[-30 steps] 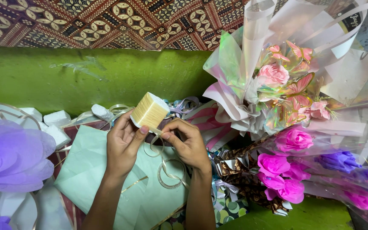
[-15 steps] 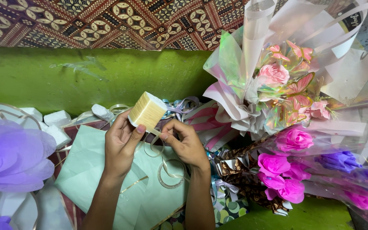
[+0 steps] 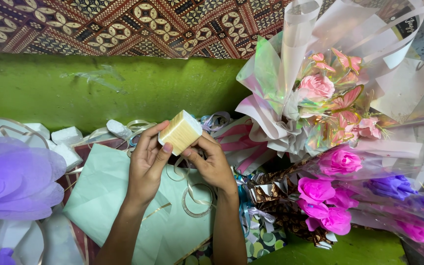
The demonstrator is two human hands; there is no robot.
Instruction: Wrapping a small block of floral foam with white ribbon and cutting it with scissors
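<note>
Both hands hold a spool of pale gold ribbon (image 3: 181,131) above a mint green paper sheet (image 3: 106,196). My left hand (image 3: 146,162) wraps its left side, thumb and fingers gripping it. My right hand (image 3: 213,162) pinches the spool's lower right edge with its fingertips. Curls of loose pale ribbon (image 3: 195,196) trail down from the spool onto the green sheet between my forearms.
A wrapped bouquet of pink flowers (image 3: 330,98) stands at the right, with magenta roses (image 3: 330,196) and purple ones (image 3: 393,186) below. A large purple paper flower (image 3: 11,179) lies at the left. White foam blocks (image 3: 67,135) sit by the green wall (image 3: 99,88).
The spool has tilted slightly and shifted a little right as my hands turn it. Nothing else has moved.
</note>
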